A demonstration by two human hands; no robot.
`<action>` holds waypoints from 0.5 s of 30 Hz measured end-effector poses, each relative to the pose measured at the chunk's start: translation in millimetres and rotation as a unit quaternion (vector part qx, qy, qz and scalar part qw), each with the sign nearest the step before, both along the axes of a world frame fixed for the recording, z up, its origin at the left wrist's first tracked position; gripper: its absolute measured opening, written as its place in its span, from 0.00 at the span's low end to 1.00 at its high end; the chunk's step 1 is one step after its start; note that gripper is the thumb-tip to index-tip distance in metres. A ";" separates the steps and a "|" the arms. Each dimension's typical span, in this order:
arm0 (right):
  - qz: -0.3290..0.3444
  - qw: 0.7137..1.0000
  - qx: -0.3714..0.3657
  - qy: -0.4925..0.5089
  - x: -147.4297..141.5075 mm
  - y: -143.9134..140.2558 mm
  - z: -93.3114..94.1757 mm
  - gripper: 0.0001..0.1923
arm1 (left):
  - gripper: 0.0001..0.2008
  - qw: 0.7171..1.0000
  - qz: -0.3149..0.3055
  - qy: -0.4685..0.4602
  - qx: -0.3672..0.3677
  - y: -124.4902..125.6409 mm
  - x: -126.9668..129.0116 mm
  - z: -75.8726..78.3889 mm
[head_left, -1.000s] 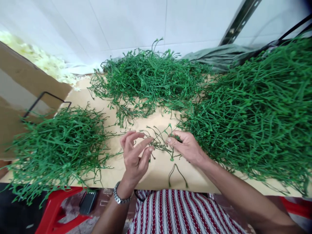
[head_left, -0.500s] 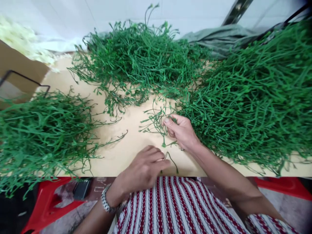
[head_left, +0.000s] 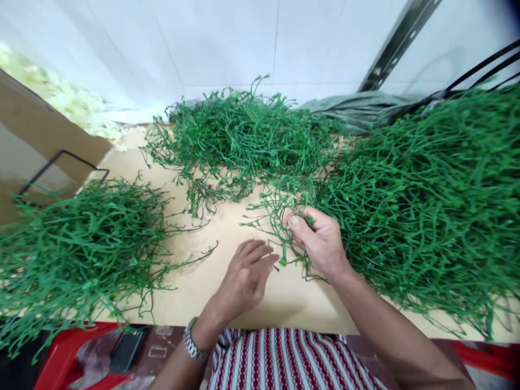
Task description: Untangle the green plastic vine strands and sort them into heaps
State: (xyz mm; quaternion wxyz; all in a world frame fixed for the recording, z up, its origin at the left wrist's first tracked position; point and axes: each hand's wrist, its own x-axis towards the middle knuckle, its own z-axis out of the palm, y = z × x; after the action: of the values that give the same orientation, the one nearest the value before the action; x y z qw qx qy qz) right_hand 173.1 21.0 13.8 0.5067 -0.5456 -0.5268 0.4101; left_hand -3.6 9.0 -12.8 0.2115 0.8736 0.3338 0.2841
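Note:
My right hand (head_left: pixel 320 241) pinches a small bunch of green plastic stems (head_left: pixel 276 219) at the near edge of the big right pile (head_left: pixel 426 200). My left hand (head_left: pixel 247 276), with a metal watch (head_left: pixel 192 342) on its wrist, hovers palm down over the tan tabletop (head_left: pixel 227 292), fingers loosely spread; its fingertips reach toward the lower ends of that bunch. I cannot see any stem in it.
Another green stem pile (head_left: pixel 77 244) lies at the left, a third one (head_left: pixel 244 141) at the back centre by the white tiled wall. A cardboard box (head_left: pixel 36 146) and a black wire frame (head_left: pixel 60 162) stand left. Red stool (head_left: pixel 69 352) and a dark phone-like object (head_left: pixel 125 349) sit below the table edge.
The left hand dropped from beside the bunch to the table's front edge, then came up toward the stems again. The loose forked stem near the edge is out of sight. The right hand kept its bunch.

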 end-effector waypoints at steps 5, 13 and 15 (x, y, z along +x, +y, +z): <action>0.029 0.997 0.032 -0.067 -7.7 -4.7 4.4 0.12 | 0.08 0.940 0.173 -0.212 -0.204 -0.8 -6.1 20.1; 0.034 0.995 0.056 -0.078 -23.6 -14.1 -0.2 0.12 | 0.11 0.758 0.146 -0.391 -0.502 -3.4 18.1 19.9; 0.033 0.995 0.043 -0.087 -23.0 -13.8 -2.1 0.12 | 0.10 0.726 0.172 -0.428 -0.511 -5.3 19.8 17.2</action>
State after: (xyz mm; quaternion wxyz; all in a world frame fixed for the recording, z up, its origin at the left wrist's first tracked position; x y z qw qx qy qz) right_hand 150.1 7.3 11.7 0.4680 -0.5392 -0.6040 0.3541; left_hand 16.2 3.6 4.4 0.6935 0.3469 0.4474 0.4456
